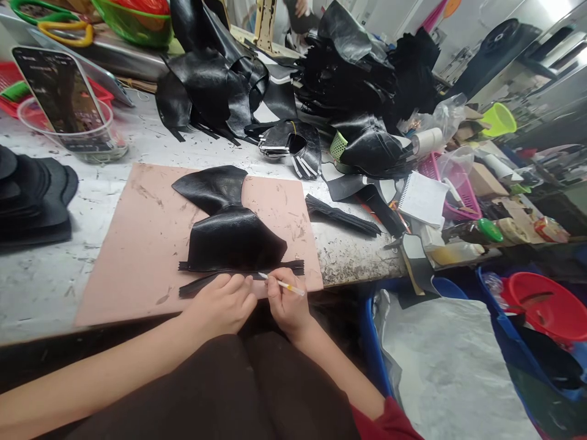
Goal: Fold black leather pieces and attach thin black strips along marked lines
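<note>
Two joined black leather pieces (236,241) lie on a pink board (137,244). Along their lower edge runs a black zipper (195,267), and a second black strip (195,286) lies just below it. My left hand (224,299) is closed at the board's front edge, its fingers curled and pressed onto the zipper; its fingertips are partly hidden. In my right hand (288,299) is a slim white pen (287,285) with a yellowish section, pinched between thumb and fingers. Its tip points left and touches or nearly touches the zipper edge.
A bundle of black strips (343,215) lies right of the board. Black leather piles (358,79) stand behind. Stacked black pieces (34,198) and a phone (59,91) in a clear tub (110,146) are at left. Blue bins (373,342) stand at the lower right.
</note>
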### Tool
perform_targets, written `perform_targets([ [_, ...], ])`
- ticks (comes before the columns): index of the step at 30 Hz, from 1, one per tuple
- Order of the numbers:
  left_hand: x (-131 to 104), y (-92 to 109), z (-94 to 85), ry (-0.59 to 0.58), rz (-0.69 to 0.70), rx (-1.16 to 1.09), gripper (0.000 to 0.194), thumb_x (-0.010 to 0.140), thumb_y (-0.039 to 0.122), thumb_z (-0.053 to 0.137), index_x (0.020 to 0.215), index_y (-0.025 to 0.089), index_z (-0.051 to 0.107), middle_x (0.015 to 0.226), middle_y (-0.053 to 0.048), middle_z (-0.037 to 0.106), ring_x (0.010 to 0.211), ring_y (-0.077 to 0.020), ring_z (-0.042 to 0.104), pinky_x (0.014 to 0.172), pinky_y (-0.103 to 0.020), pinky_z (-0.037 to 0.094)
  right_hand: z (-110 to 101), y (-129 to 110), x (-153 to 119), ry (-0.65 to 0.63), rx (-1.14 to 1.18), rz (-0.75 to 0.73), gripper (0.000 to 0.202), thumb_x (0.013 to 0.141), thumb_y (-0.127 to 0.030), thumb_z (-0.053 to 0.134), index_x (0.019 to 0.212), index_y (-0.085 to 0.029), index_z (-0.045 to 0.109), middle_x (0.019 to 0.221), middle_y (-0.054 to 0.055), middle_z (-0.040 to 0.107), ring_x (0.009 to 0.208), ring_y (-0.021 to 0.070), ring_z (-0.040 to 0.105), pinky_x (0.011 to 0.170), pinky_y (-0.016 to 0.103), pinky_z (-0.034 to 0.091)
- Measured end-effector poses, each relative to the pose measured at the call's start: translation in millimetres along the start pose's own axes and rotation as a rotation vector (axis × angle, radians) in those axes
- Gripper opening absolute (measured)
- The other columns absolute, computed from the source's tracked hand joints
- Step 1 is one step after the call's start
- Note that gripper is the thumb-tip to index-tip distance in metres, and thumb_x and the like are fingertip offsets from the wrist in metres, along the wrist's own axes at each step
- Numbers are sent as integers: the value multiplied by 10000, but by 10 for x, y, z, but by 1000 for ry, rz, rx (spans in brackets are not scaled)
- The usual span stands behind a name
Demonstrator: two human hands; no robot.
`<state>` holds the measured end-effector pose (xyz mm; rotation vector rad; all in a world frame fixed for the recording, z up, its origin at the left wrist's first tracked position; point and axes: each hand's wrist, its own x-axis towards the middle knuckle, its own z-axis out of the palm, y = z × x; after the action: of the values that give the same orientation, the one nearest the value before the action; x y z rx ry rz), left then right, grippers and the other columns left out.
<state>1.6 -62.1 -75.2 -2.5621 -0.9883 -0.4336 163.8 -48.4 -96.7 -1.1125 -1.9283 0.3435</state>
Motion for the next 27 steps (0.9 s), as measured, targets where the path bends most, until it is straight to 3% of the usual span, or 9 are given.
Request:
perform_targets([
  [27,-6,4,4,15,5,-22,269,748,93,416,593,187,615,789,-39,714,624,-171,522,557,-300,344,-9,-18,14,0,-5,-22,161,861,-169,367,757,-174,489,638,29,547,566,138,522,549,258,444],
])
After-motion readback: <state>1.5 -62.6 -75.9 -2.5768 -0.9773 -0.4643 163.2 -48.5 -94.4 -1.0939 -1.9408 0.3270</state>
